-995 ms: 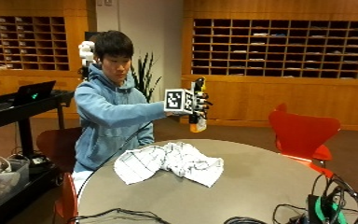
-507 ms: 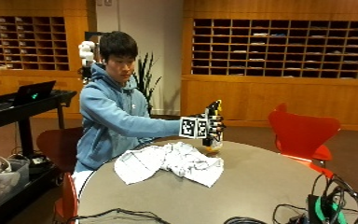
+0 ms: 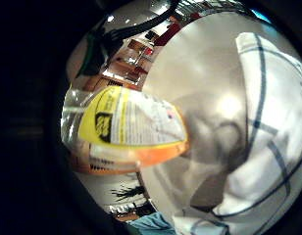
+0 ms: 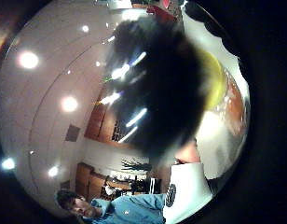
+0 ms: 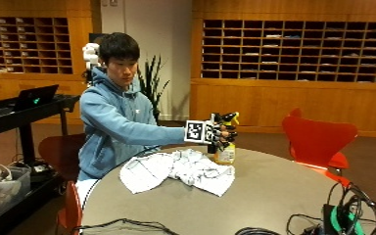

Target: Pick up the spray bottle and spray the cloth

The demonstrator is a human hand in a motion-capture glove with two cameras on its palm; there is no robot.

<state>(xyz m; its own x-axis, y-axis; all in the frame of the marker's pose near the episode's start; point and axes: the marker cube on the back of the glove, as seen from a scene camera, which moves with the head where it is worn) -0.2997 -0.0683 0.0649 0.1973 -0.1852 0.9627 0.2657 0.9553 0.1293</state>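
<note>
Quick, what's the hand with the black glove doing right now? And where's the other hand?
Gloved right hand: closed around the spray bottle, which sits at the table beside the cloth.
Bare hand: not in view, cannot tell.

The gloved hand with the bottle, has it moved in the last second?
Yes. The gloved right hand, gripping the spray bottle, has come down to the table beside the cloth.

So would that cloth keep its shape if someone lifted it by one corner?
Probably not. The cloth lies crumpled in soft folds on the table, so it would likely droop and hang limp. It looks thin, so probably light, and a push would likely bunch it rather than slide it whole.
</note>
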